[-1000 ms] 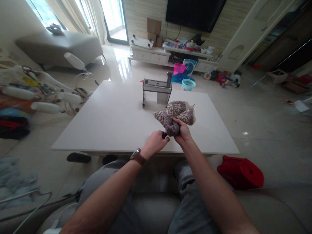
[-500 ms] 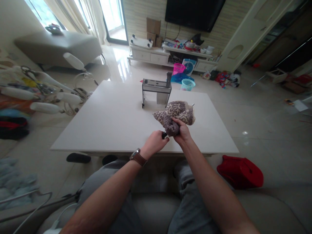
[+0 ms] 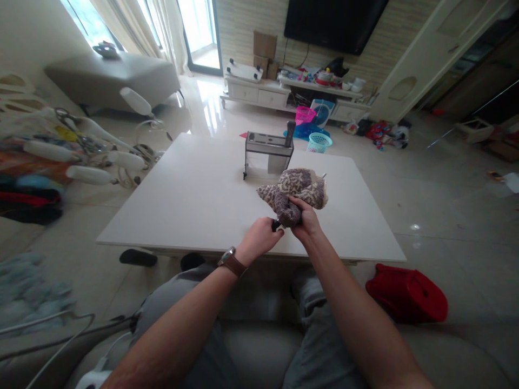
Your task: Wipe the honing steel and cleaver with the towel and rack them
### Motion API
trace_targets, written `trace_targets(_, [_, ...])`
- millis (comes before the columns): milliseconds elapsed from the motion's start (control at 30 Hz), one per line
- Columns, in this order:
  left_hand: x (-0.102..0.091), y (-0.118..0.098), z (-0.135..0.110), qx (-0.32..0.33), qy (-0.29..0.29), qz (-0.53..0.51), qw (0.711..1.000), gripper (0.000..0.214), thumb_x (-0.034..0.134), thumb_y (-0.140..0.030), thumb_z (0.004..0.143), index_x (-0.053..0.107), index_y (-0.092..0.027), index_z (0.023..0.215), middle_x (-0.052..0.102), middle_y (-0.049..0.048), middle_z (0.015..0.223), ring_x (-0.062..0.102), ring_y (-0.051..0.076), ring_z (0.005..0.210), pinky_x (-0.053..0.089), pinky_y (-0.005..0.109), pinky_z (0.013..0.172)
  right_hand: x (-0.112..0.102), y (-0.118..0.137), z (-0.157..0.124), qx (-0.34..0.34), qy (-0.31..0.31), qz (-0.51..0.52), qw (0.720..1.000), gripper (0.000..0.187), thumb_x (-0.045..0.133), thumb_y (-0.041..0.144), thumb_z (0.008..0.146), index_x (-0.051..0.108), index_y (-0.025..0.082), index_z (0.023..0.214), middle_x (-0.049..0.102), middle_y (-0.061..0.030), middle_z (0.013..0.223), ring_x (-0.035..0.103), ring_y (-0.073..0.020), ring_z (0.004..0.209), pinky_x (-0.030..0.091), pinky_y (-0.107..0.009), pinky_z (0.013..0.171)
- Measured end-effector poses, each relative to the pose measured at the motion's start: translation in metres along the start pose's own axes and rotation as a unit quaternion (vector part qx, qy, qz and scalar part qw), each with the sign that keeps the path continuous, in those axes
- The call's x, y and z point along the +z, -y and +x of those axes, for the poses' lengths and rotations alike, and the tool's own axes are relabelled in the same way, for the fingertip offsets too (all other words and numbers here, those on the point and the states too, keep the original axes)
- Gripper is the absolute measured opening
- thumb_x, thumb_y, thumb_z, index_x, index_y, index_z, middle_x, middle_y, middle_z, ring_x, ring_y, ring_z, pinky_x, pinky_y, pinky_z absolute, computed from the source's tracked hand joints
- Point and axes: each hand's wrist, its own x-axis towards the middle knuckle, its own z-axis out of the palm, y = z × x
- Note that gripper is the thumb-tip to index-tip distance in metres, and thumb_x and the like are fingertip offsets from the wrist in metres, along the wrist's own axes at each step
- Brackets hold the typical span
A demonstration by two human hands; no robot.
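Two bare forearms reach forward from the near side over a white, smooth, rectangular table (image 3: 182, 205). The left hand (image 3: 263, 236), with a round-faced watch on a brown strap (image 3: 232, 262) at its wrist, is curled tightly around a short black handle (image 3: 276, 225). The right hand (image 3: 307, 220) pinches a thick, fuzzy cloth mottled in brown and cream (image 3: 300, 183), thumb on top; its other fingers are mostly hidden. The cloth is bunched just beyond the handle, above the table's near right part, one corner pointing left. A slim, pale tip (image 3: 324, 175) pokes out at its far right edge.

Farther back, near the cloth, a clear-sided stand with a slotted grey top (image 3: 265, 143) stands upright on the table. A dark handle (image 3: 290, 132) rises from its right end. On the floor beyond are a pink mesh basket (image 3: 305, 114) and a light-blue one (image 3: 319, 142). At near right lies a bright red, rounded object (image 3: 407, 294).
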Motion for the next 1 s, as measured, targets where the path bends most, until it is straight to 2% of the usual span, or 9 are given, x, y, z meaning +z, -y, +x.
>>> trace_targets(200, [0.002,0.002,0.0,0.004,0.006,0.001,1.0,0.02,0.059,-0.028,0.083,0.068,-0.015,0.072,0.071,0.0093,0.073,0.054,0.015,0.063,0.032,0.03,0.062,-0.001,0.002,-0.004,0.008,-0.007,-0.004,1.0,0.019,0.076,0.011,0.074,0.075,0.015,0.092,0.083,-0.0035,0.086,0.079,-0.02,0.078,0.069,-0.033,0.079])
trace_targets(767, [0.009,-0.01,0.004,-0.001,0.014,-0.013,1.0,0.018,0.06,-0.027,0.082,0.069,-0.014,0.074,0.072,0.01,0.075,0.057,0.016,0.066,0.034,0.03,0.063,-0.01,0.009,-0.001,-0.005,-0.011,0.001,1.0,0.018,0.077,0.009,0.072,0.075,0.015,0.089,0.083,-0.0031,0.084,0.078,-0.0197,0.076,0.069,-0.032,0.079])
trace_targets(900, [0.011,-0.01,0.005,0.003,0.011,-0.014,1.0,0.018,0.06,-0.027,0.082,0.069,-0.015,0.074,0.07,0.0087,0.073,0.053,0.015,0.064,0.032,0.029,0.063,-0.011,0.011,0.0,-0.011,-0.011,0.003,1.0,0.021,0.078,0.009,0.071,0.074,0.015,0.09,0.083,-0.0034,0.085,0.079,-0.02,0.077,0.069,-0.032,0.079])
trace_targets(1000, [0.012,-0.01,0.005,0.012,0.009,-0.004,1.0,0.02,0.059,-0.027,0.083,0.069,-0.014,0.072,0.068,0.0076,0.069,0.047,0.013,0.059,0.029,0.03,0.061,-0.013,0.022,0.004,-0.017,-0.011,-0.001,1.0,0.018,0.075,0.01,0.074,0.073,0.015,0.092,0.083,-0.0035,0.086,0.078,-0.0198,0.076,0.069,-0.034,0.079])
